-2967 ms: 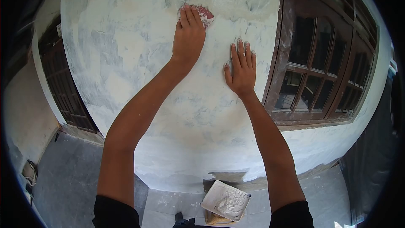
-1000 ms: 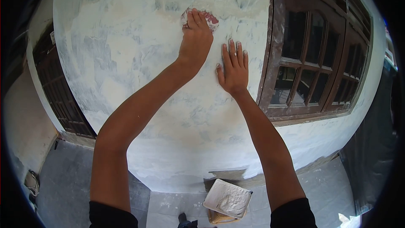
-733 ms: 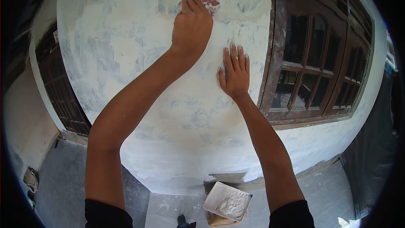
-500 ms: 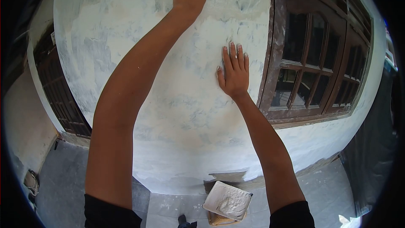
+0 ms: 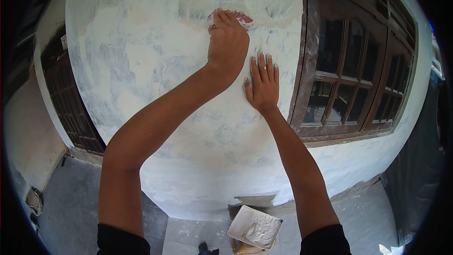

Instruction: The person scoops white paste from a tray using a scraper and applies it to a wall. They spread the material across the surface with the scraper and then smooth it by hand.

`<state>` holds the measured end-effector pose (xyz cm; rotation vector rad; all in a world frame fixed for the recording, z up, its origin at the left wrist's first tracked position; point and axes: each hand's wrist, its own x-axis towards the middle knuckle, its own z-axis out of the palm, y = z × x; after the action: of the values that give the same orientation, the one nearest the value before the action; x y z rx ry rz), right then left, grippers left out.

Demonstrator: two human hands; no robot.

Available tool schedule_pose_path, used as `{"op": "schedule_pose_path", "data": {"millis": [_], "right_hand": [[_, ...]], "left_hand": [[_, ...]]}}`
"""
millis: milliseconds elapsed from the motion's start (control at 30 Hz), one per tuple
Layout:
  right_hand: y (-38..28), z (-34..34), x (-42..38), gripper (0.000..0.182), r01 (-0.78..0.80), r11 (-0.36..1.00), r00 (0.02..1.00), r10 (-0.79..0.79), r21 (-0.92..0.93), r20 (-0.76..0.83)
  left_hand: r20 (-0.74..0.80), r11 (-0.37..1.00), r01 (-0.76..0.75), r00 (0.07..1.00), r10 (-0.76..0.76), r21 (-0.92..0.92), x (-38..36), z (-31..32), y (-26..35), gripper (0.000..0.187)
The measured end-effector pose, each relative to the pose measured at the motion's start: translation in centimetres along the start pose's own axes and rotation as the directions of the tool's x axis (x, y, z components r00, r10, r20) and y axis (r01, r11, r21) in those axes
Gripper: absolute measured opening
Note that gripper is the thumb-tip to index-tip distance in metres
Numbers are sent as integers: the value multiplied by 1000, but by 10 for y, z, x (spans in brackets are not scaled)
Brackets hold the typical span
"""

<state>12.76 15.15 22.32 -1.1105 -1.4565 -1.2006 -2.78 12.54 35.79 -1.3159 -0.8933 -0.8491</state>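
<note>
My left hand (image 5: 228,42) is closed around a red putty spreader (image 5: 243,18) smeared with white, pressed to the upper part of the wall (image 5: 198,118). The hand hides much of the tool. White and grey patchy filler coats the wall. To the right and a little lower, my right hand (image 5: 264,82) lies flat on the same wall with its fingers stretched; white specks mark its fingertips. It holds nothing. Below, a pale tray (image 5: 239,224) contains thick white putty (image 5: 259,229).
A brown wooden window (image 5: 347,68) with glass panes is just right of my right hand. The tray rests on a yellowish stool (image 5: 245,247) on the grey tiled floor (image 5: 186,231). A dark wooden door (image 5: 75,101) stands at the left, and a dark sheet (image 5: 415,170) hangs at the right.
My left hand has moved down and slightly right along the wall with the spreader, and its elbow is bent more. My right hand stays flat in about the same place.
</note>
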Motion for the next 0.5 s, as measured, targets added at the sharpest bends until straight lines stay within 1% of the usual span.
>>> {"op": "schedule_pose_path", "data": {"millis": [67,100,167,200,267,300,367,400,467,500], "right_hand": [[1,0,0,66,-4,1000,1000,4,2,1],[1,0,0,66,0,1000,1000,0,-4,0],[0,0,-2,66,2,1000,1000,-2,-11,5],[0,1,-1,66,6,1000,1000,-6,-5,-2],[2,0,1,65,12,1000,1000,-12,-8,-7],[1,0,1,65,6,1000,1000,-6,-6,1],[1,-1,0,65,-5,1000,1000,5,-1,11],[1,-1,0,65,0,1000,1000,0,-1,9],[1,0,1,65,2,1000,1000,-2,0,9],[1,0,1,65,3,1000,1000,-3,1,6]], "left_hand": [[-82,1000,24,996,-24,1,19,4,2,58],[-81,1000,20,997,-20,-3,30,11,3,58],[-245,999,33,969,-36,-16,53,32,6,58],[-246,999,32,969,-36,-19,57,41,8,58],[-220,998,39,975,-26,55,60,53,10,57],[-219,998,40,975,-28,49,54,58,13,57],[-135,993,21,991,-5,119,33,59,12,56],[-134,993,15,991,1,120,19,58,11,56],[-51,978,-72,995,84,194,-12,50,6,55],[-49,979,-73,995,84,191,-25,46,2,55]]}}
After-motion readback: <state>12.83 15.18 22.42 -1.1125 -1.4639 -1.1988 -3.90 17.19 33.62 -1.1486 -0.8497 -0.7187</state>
